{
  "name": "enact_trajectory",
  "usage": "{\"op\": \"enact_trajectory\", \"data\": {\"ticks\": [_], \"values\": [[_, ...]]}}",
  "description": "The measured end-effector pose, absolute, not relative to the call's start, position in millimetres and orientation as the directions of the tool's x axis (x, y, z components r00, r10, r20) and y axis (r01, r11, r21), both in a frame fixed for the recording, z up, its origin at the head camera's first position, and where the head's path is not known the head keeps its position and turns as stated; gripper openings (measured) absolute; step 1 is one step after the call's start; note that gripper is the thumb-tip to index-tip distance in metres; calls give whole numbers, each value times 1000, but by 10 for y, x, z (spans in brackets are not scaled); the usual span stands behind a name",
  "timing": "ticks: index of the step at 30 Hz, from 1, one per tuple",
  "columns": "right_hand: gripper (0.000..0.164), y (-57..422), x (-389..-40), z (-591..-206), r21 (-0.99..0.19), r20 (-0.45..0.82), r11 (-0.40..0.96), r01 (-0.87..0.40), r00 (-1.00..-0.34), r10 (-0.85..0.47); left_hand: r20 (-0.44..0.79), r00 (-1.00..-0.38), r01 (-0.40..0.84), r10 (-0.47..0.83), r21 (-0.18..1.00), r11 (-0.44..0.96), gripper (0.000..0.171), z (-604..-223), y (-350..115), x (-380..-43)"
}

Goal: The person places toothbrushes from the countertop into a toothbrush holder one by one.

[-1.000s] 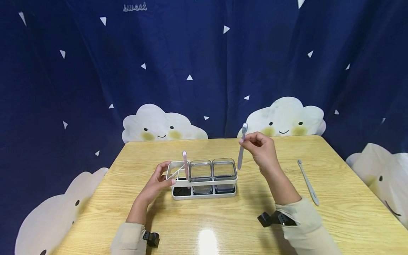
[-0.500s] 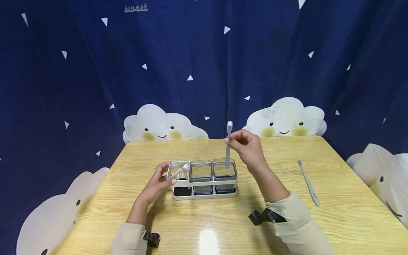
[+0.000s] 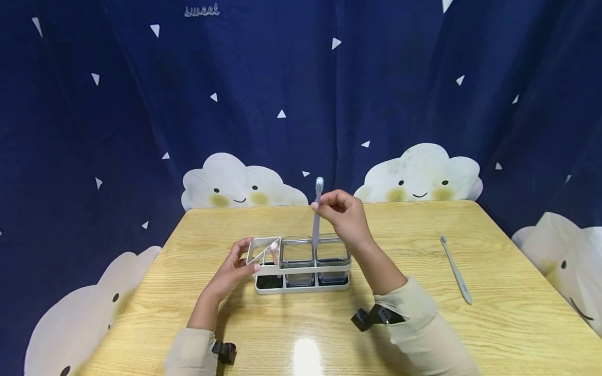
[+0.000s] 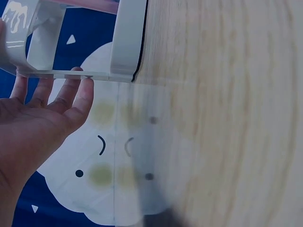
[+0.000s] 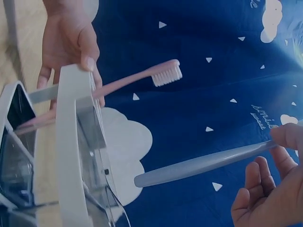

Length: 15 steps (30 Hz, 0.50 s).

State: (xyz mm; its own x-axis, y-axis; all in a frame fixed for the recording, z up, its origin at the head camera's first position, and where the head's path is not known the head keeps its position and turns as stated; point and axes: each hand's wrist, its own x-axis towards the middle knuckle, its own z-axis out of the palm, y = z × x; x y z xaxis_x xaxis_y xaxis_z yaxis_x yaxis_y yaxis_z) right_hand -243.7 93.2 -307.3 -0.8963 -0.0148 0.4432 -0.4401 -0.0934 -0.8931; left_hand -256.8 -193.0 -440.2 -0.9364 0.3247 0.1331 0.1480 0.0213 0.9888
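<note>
My left hand (image 3: 230,269) grips the left end of a white toothbrush holder (image 3: 305,271), thumb on its top edge. Two clear square cups, a left cup (image 3: 296,253) and a right cup (image 3: 333,254), sit in the holder. A pink toothbrush (image 5: 125,84) leans in the divided left compartment, bristles up. Above the holder, my right hand (image 3: 345,214) pinches a lavender toothbrush (image 3: 316,224) near its head. That brush is upright, bristles up, and its handle end (image 5: 147,178) overlaps the gap between the cups in the head view.
A grey-blue toothbrush (image 3: 455,269) lies on the wooden table (image 3: 404,334) to the right. Behind the table hangs a dark blue curtain (image 3: 301,78) with white triangles and smiling clouds. A dark camera is strapped at each wrist.
My right hand has carried the lavender toothbrush leftward, from right of the holder to above the cups. The pink toothbrush has tipped from upright to leaning. My left hand has stayed put.
</note>
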Motion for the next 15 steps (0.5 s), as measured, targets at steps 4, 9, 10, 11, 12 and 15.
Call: {"op": "enact_trajectory", "data": {"ticks": [4, 9, 10, 11, 12, 15], "values": [[7, 835, -2474, -3092, -894, 437, -115, -433, -899, -18, 125, -938, 143, 325, 989, 30, 68, -4396, -1929, -2570], [7, 708, -2517, -3111, -899, 419, -143, -415, -908, -1, 127, -940, 144, 318, 989, 29, 68, -4397, -1928, -2573], [7, 682, -2524, -3115, -901, 414, -144, -410, -910, 2, 129, -940, 144, 317, 989, 26, 68, -4398, -1929, -2573], [7, 656, -2532, -3121, -902, 410, -148, -406, -912, 4, 131, -940, 144, 316, 989, 19, 68, -4401, -1928, -2573], [7, 630, -2535, -3124, -902, 407, -154, -402, -914, 4, 134, -939, 146, 317, 989, 15, 68, -4401, -1928, -2573], [7, 551, -2543, -3145, -906, 393, -168, -387, -919, -3, 137, -938, 147, 318, 989, 8, 69, -4404, -1928, -2571]]}}
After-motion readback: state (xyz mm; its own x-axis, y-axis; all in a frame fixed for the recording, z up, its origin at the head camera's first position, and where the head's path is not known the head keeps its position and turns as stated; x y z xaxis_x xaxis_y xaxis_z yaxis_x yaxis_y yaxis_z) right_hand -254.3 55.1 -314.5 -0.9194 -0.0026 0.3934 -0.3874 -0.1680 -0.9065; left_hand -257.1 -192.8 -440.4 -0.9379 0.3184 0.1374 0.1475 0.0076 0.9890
